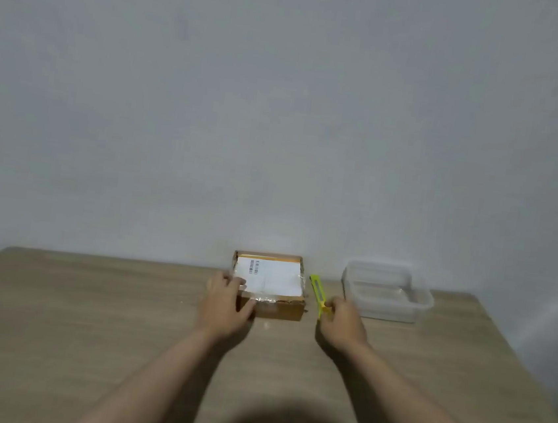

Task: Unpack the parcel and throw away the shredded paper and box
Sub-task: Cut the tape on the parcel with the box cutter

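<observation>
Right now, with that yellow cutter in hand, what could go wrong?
The left hand rests on the box corner, so the yellow cutter in the right hand could slip toward those fingers. A deep cut through the tape might damage whatever is inside. The clear container could get knocked.

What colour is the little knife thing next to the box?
Bright yellow: the plastic utility knife, pinched by the right hand, seen in the head view.

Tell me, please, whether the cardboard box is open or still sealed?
Sealed: the cardboard box has flat flaps, with clear tape over its front edge and the label unbroken.
</observation>
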Motion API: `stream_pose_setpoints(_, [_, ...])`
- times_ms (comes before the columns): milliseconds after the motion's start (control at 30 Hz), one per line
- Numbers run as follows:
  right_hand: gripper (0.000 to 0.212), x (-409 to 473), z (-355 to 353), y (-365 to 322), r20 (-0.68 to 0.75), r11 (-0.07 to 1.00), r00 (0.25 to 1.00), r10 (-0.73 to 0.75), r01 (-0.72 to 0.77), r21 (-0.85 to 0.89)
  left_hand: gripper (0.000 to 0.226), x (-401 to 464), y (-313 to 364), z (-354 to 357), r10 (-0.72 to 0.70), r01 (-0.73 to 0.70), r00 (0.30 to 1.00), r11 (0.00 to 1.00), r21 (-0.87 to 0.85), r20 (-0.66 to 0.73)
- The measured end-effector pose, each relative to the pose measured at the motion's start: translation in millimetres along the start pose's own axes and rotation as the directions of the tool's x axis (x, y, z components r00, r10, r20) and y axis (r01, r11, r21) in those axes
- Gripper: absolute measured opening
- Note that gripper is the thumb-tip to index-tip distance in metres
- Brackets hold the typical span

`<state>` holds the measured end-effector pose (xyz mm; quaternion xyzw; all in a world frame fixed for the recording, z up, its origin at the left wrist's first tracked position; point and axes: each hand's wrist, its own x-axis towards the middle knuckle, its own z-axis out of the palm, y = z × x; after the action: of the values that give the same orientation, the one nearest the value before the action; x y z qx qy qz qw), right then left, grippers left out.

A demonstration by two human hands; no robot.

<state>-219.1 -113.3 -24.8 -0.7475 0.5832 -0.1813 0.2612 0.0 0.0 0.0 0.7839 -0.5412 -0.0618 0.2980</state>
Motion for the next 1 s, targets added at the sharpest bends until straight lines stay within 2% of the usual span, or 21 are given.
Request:
stream_pose_setpoints(67, [0.029,5,6,-4,-0.038,0.999,0.999,0.014,-0.015,-0.040,0.055,8,-10,4,-0.028,0.028,1.000,0.999,-0.036,-0.001])
stream_pose_setpoints(167, [0.029,7,16,-7,-0.044,0.999,0.998,0.042,-0.044,-0.029,0.066,15,-21,12,-0.090,0.103,0.990,0.987,-0.120,0.108])
stream_pose_setpoints(267, [0.021,6,24,-8,-0.094,0.994,0.990,0.103,-0.105,-0.023,0.069,17,-26,21,-0.135,0.163,0.981,0.964,-0.212,0.142])
stream_pose_setpoints(367, [0.007,1,26,-10,-0.128,0.984,0.975,0.180,-0.177,0.038,0.064,17,-27,27,-0.174,0.200,0.978,0.934,-0.296,0.114])
stream_pose_setpoints(467, [0.017,1,25,-7,-0.085,0.974,0.974,0.210,-0.201,0.107,0.054,18,-30,31,-0.197,0.209,0.978,0.901,-0.380,0.071])
stream_pose_setpoints(633, [0.032,-7,14,-4,0.021,0.959,0.972,0.233,-0.234,0.158,0.052,20,-31,31,-0.153,0.165,0.986,0.937,-0.308,0.063])
stream_pose_setpoints(700, [0.034,-14,11,-7,-0.003,0.944,0.968,0.251,-0.244,0.220,0.053,20,-31,31,-0.145,0.162,0.986,0.937,-0.311,0.077])
stream_pose_setpoints(833, [0.031,-18,2,-23,-0.054,0.833,0.963,0.265,-0.200,0.516,0.058,20,-33,30,-0.110,0.130,0.991,0.944,-0.304,0.081])
stream_pose_setpoints(900, [0.032,-14,-3,-35,-0.107,0.838,0.974,0.199,-0.113,0.533,0.065,22,-33,30,-0.119,0.143,0.988,0.945,-0.292,0.101])
stream_pose_setpoints(1000, [0.031,-4,-6,-54,-0.103,0.845,0.992,0.078,-0.011,0.535,0.069,25,-34,29,-0.140,0.177,0.977,0.952,-0.251,0.160])
